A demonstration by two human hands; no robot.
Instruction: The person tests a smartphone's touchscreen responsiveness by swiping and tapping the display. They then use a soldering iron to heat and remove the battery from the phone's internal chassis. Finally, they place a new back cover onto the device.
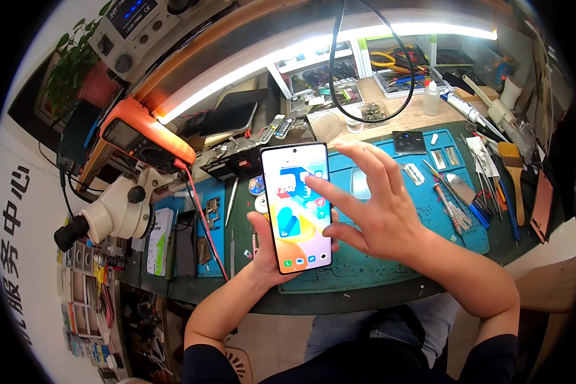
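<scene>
A smartphone [294, 221] with its screen lit is held upright over the bench, showing a home screen of app icons and colourful shapes. My left hand [266, 256] grips its lower left side, thumb along the edge and the other fingers mostly hidden behind it. Over the phone's right side reaches my right hand [385, 214], fingers spread and holding nothing. Its index fingertip is at the upper part of the screen; whether it presses the glass I cannot tell. Beneath both hands lies a blue repair mat [377, 259].
An orange multimeter [148, 137] and a white microscope [118, 214] stand at the left. Rightward on the mat are tweezers, blades and a black camera module [408, 142]. A brush [513, 176] lies farther right. A black cable loop [332, 77] hangs at the back.
</scene>
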